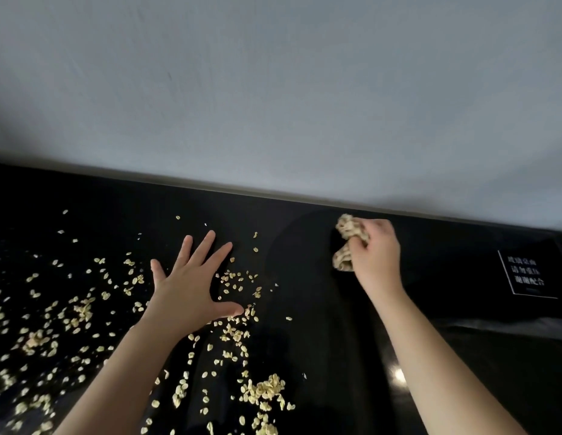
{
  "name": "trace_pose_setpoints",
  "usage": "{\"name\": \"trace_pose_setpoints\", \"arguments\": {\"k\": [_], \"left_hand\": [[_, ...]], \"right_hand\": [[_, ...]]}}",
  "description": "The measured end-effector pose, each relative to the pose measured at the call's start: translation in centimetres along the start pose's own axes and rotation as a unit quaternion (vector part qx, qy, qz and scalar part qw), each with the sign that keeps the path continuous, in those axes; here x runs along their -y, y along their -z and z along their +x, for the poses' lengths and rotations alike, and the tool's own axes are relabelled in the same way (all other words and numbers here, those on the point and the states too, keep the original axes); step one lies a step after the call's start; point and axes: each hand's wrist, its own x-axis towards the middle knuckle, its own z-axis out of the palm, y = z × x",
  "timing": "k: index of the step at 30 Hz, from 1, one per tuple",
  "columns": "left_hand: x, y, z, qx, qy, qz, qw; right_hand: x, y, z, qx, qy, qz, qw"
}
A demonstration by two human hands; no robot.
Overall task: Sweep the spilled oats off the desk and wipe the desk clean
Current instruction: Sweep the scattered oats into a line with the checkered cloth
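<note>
The right hand (375, 255) is gripping a crumpled beige cloth (347, 243) near the table's (320, 309) far edge. The left hand (192, 284) is lying flat, fingers spread, holding nothing, among oats (264, 390) scattered across the table's left and middle.

Dim, soft, even lighting. Small bright glare spot on the glossy black counter (399, 375) at lower right. Faint arm reflections in the dark surface. Strong wide-angle curvature along the wall (273, 89) line. Slight motion blur on the right hand (375, 249). Corners darkened.
</note>
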Motion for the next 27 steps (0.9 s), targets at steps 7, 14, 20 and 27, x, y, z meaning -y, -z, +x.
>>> {"name": "trace_pose_setpoints", "arguments": {"k": [7,14,20,27], "left_hand": [[0.6,0.0,-0.6,0.023,0.005,0.013,1.0],[1.3,-0.4,-2.6,0.034,0.027,0.007,0.999],[1.2,-1.0,-5.1,0.059,0.041,0.009,0.997],[0.0,-1.4,-7.5,0.084,0.037,-0.008,0.996]], "right_hand": [[3.6,-5.6,2.6,0.026,0.068,-0.056,0.996],[6.6,-7.2,-2.9,0.273,0.278,0.018,0.921],[5.0,-2.7,-8.9,0.454,0.292,0.037,0.841],[2.8,0.1,-4.3,0.188,0.197,0.025,0.962]]}}
